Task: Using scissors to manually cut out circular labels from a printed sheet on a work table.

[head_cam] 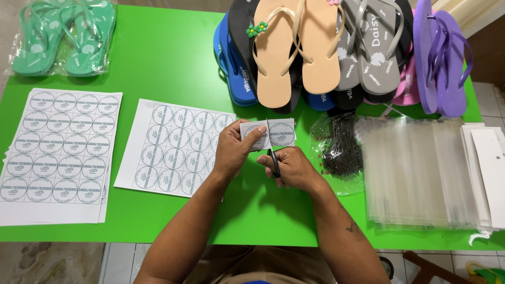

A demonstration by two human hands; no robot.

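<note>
Green table (173, 63) fills the view; its near edge runs just above the tiled floor, and bare green is seen at centre front, under and between the forearms. Left side is taken by a stack of label sheets (58, 152); a second sheet (168, 147) lies beside it, partly under the left wrist. Right side is taken by a stack of clear bags (415, 173) with white cards (489, 168) at the edge. A bag of dark small parts (342, 150) lies just right of the hands. Far edge is crowded with sandals (315, 47); a bagged green pair (63, 37) sits at the far left corner.

Left hand (234, 152) is curled, thumb and fingers pinching a strip (268, 134) of two round labels, held above the table at centre. Strip's long axis runs left-right, face up.

Right hand (292, 168) is closed around scissors (273, 158). Blades point away from the body, roughly upright in view, meeting the strip between the two labels, across its long axis.
</note>
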